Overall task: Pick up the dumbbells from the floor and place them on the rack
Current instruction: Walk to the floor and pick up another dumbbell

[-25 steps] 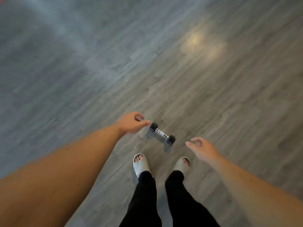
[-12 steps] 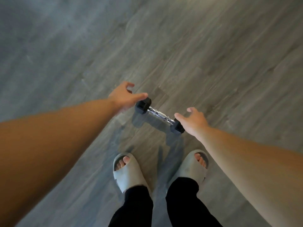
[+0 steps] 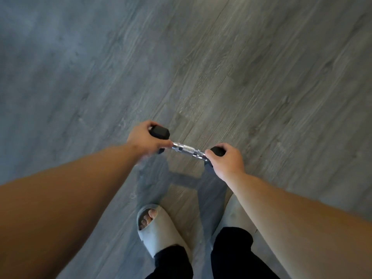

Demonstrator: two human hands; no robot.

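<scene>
Grey wood-grain planks of the floor point(image 3: 261, 77) fill the whole view, running on a slant from lower left to upper right. Both bare forearms reach forward and down from the bottom corners, converging on a small dumbbell point(image 3: 187, 150) just ahead of the feet. The left hand point(image 3: 146, 140) is curled over the black hex head at the dumbbell's left end, its thumb lying along the start of the chrome handle, its grip closed around that head. The right hand point(image 3: 226, 161) is wrapped over the black head at the right end, knuckles up, fingers folded over the top, its grip likewise closed on the weight. Between the two hands the knurled chrome handle is bare, tilted so that its left end sits farther from the person than its right. A shadow falls on the floor below the dumbbell and nearer the feet; whether the weight touches the floor cannot be told. Two pale slide sandals, the left sandal point(image 3: 159, 232) showing toes, stand under black trouser legs point(image 3: 231, 254).
</scene>
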